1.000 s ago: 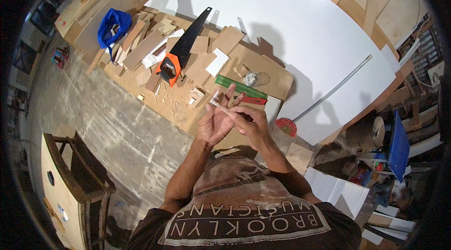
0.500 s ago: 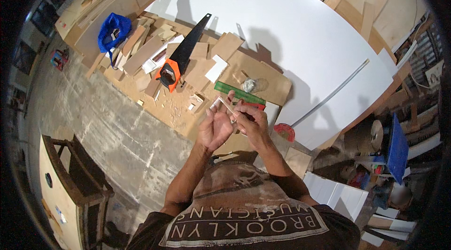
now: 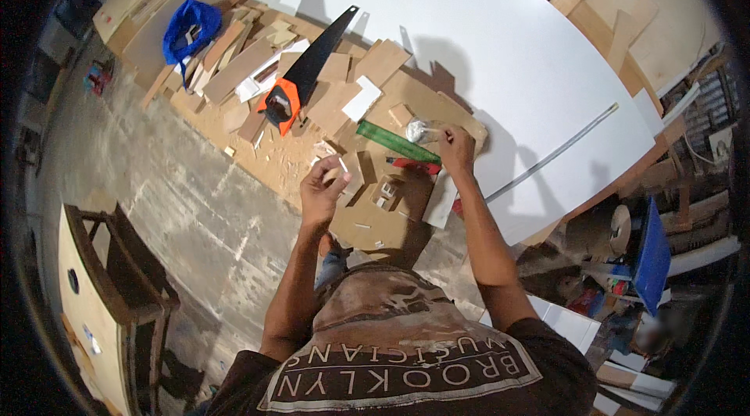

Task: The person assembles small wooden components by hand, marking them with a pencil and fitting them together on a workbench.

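Observation:
My left hand is raised at the near edge of the workbench, pinching a small white strip between thumb and fingers. Farther right, my right hand is closed beside a small clear container with whitish contents. A thin pale stick seems to run from its fingertips to the container; its far end is unclear. Just left of that hand lie a green strip and a red-handled tool. A small white frame-like piece sits on a brown board between my forearms.
A handsaw with an orange handle rests on wood offcuts. Behind them is a blue bag. A large white sheet bears an extended tape blade. A wooden cabinet stands on the floor at left.
My hands, together before, have parted. The right has moved away and right to the clear container; the left has shifted left. The white frame-like piece and brown board now show between them.

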The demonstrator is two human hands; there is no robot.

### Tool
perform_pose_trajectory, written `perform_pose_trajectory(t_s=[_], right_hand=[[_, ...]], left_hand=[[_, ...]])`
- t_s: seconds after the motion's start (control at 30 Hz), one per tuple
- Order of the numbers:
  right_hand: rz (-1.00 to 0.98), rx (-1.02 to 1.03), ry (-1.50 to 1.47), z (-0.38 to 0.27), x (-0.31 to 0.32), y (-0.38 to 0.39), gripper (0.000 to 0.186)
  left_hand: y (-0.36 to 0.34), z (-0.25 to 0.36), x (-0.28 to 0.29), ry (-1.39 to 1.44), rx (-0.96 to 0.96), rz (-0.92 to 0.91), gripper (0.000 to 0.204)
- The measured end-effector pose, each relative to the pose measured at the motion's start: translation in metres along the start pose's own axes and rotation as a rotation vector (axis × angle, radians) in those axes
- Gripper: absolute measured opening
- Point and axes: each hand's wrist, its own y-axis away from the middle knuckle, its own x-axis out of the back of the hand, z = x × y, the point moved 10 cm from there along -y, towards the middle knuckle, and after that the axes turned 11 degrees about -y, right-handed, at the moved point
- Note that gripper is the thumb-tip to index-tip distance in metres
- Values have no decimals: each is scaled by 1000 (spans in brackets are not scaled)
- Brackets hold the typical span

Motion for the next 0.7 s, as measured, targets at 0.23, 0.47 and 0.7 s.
perform_pose_trajectory(t_s=[0.23, 0.47, 0.7], right_hand=[[-347, -13, 506, 51, -77, -11, 19], [-281, 125, 296, -64, -83, 33, 18], [-416, -16, -287, -126, -154, 146, 13]], left_hand=[[28, 11, 31, -693, -323, 254, 40], [48, -12, 57, -788, -486, 341, 49], [37, -34, 46, -896, -494, 186, 45]])
